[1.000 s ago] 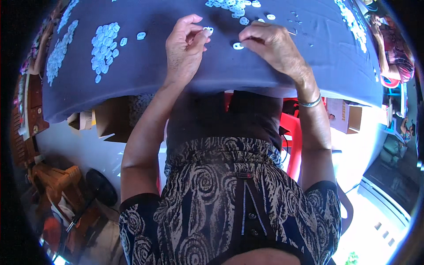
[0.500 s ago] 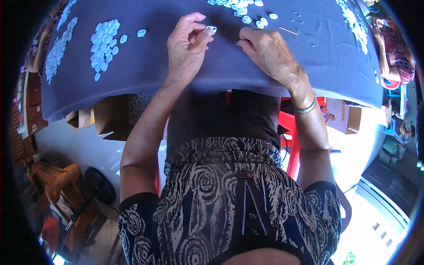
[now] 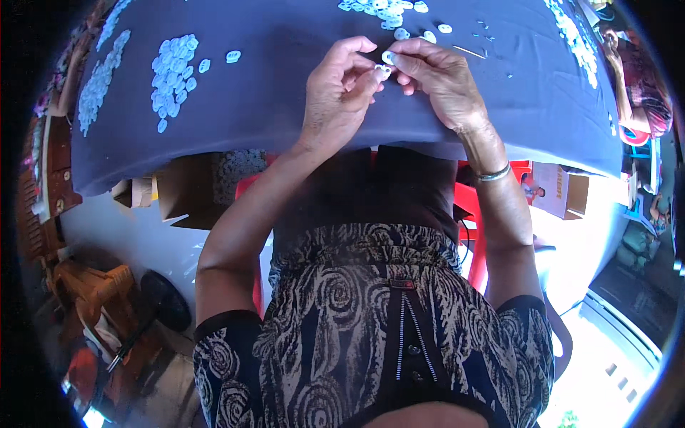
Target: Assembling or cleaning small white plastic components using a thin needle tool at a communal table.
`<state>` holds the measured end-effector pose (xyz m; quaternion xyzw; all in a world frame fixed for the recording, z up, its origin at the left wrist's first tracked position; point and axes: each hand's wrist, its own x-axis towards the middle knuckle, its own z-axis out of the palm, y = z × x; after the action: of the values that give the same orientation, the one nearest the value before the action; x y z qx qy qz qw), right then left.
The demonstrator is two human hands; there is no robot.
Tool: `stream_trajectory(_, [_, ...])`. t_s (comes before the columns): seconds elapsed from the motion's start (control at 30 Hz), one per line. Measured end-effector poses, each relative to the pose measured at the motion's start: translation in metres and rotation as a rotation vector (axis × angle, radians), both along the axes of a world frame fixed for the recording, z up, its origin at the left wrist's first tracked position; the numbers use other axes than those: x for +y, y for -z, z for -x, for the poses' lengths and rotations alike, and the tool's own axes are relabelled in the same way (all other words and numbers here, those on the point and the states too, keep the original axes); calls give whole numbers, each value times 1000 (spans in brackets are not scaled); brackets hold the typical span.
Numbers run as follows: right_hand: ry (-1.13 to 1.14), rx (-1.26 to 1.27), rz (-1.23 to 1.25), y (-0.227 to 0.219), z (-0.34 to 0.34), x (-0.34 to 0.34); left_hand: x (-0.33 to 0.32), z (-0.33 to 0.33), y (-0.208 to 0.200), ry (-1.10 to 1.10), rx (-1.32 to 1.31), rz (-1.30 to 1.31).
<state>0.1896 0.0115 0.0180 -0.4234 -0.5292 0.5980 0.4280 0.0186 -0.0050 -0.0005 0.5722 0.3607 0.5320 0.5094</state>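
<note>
My left hand (image 3: 341,93) pinches a small white plastic piece with holes (image 3: 384,70) between thumb and fingertips. Just above and to its right, my right hand (image 3: 439,80) grips a second white oval piece (image 3: 388,58). The two pieces are close together over the cloth-covered table; whether they touch I cannot tell. Beyond my right hand lie a few loose white ovals (image 3: 445,28) and a larger pile of the same pieces (image 3: 378,8). A thin rod (image 3: 468,51) and several tiny metal bits (image 3: 485,26) rest to the right of that hand.
A heap of white pieces (image 3: 171,75) lies on the left of the dark blue tablecloth (image 3: 264,93), with more heaps at both far sides. Another person's arm (image 3: 624,89) is at the right edge. Cardboard boxes (image 3: 182,189) stand under the table.
My left hand has moved right with its white piece. My right hand has come left and up to meet it, and a second white piece now shows at its fingertips.
</note>
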Motion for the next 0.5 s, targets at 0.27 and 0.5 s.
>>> stream_trajectory(0.27, [43,20,87,-3,3,0,1,-1,3,-19,27,-18])
stream_trajectory(0.5, [89,-41,82,-6,8,-2,2,0,8,-53,107,-120])
